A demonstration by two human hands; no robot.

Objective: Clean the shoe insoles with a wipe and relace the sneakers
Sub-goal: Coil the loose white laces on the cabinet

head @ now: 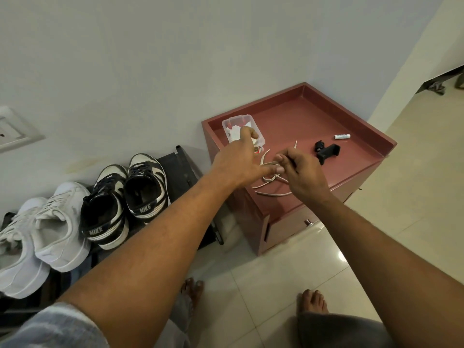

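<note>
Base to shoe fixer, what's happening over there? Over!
Right hand pinching white shoelace over cabinet top. Left hand at clear tub, grip unclear. Black clamp beside shoelace, not blocking.

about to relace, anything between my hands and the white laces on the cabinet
Nothing visible does. The right hand pinches the white laces on the red cabinet top, the left hand close beside it; the plastic box and black clip lie to either side.

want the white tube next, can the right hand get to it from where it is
Probably yes. The white tube lies in the open on the cabinet top, past the black clamp; the right hand must first let go of the lace.
</note>
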